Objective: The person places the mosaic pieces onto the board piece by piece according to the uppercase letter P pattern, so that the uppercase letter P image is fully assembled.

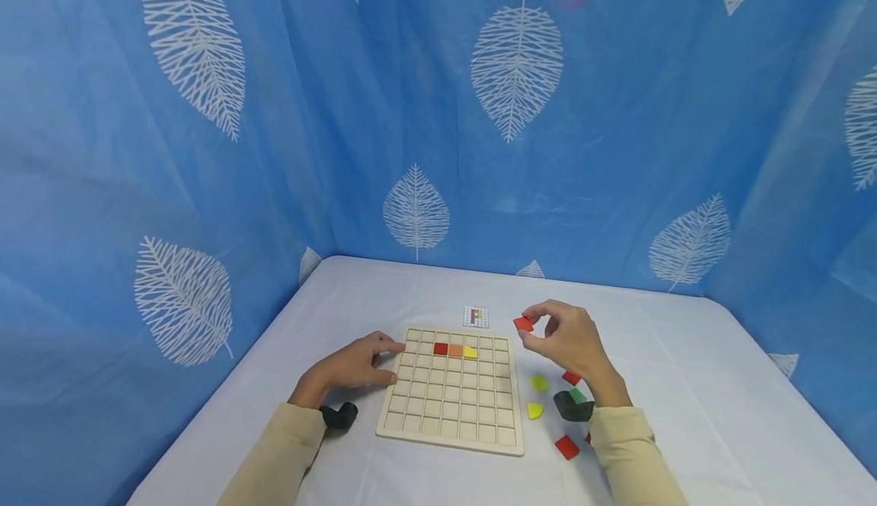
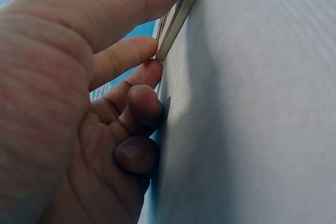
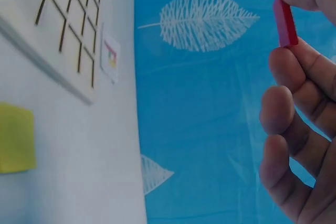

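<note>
My right hand (image 1: 572, 338) pinches a red square tile (image 1: 524, 324) between thumb and index finger, above the table beyond the board's upper right corner. Edge-on, that red tile (image 3: 285, 22) appears in the right wrist view. A pale wooden grid board (image 1: 448, 407) lies flat on the table. In one of its upper rows sit a dark red tile (image 1: 441, 349), an orange tile (image 1: 455, 351) and a yellow piece with a rounded corner (image 1: 470, 352). At the board's left edge, my left hand (image 1: 356, 361) rests its extended thumb and fingertips; its other fingers (image 2: 144, 106) are loosely bent.
A small printed pattern card (image 1: 476, 317) lies behind the board. Right of the board are yellow pieces (image 1: 540, 383), red tiles (image 1: 566, 447) and a green piece (image 1: 578, 396), partly hidden by the right wrist's camera. A blue leaf-patterned curtain (image 1: 466, 148) surrounds the white table.
</note>
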The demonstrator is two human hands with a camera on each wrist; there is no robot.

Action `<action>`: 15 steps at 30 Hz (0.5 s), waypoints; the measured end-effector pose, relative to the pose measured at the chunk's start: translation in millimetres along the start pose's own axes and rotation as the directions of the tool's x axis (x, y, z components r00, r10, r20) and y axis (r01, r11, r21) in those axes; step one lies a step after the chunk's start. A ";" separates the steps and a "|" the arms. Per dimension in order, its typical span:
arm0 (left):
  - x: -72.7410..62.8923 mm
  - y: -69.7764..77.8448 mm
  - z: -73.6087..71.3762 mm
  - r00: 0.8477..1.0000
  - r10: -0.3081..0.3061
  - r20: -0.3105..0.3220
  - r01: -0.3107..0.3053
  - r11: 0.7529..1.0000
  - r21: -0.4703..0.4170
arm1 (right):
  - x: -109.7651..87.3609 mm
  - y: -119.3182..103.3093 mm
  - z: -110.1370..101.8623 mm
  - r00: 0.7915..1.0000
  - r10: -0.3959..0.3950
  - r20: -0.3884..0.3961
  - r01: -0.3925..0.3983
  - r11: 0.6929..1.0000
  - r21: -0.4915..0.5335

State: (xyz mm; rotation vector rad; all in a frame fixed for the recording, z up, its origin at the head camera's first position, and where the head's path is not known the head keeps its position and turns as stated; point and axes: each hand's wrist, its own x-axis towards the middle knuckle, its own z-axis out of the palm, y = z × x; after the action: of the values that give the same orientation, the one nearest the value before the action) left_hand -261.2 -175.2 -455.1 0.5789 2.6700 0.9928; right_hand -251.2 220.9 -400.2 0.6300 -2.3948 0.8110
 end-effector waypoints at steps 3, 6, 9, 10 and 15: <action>-0.7 0.5 -0.2 1.000 0.001 -0.003 -0.001 1.000 -0.003 | 3.4 -4.9 0.1 0.998 -0.056 -0.037 0.056 0.998 0.000; -1.0 0.3 0.1 1.000 0.001 -0.001 -0.001 1.000 -0.004 | 5.9 -12.2 0.2 0.996 -0.079 -0.048 0.080 0.997 0.020; -0.4 -0.2 0.9 1.000 -0.006 0.002 0.006 1.000 -0.009 | 8.0 -19.8 1.1 0.995 -0.083 -0.050 0.086 0.995 0.056; -0.2 -0.5 1.1 1.000 -0.008 0.001 0.008 1.000 -0.012 | 8.6 -22.3 1.5 0.995 -0.086 -0.051 0.089 0.994 0.069; 1.4 -1.0 1.1 1.000 0.000 -0.003 0.000 1.000 -0.023 | 14.1 -30.3 7.0 0.986 -0.146 -0.078 0.154 0.981 0.118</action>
State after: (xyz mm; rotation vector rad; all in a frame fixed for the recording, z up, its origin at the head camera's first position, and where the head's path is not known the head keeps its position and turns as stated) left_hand -262.3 -174.7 -456.7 0.5736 2.6571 1.0241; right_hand -246.8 191.2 -384.0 0.8081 -2.2169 0.9061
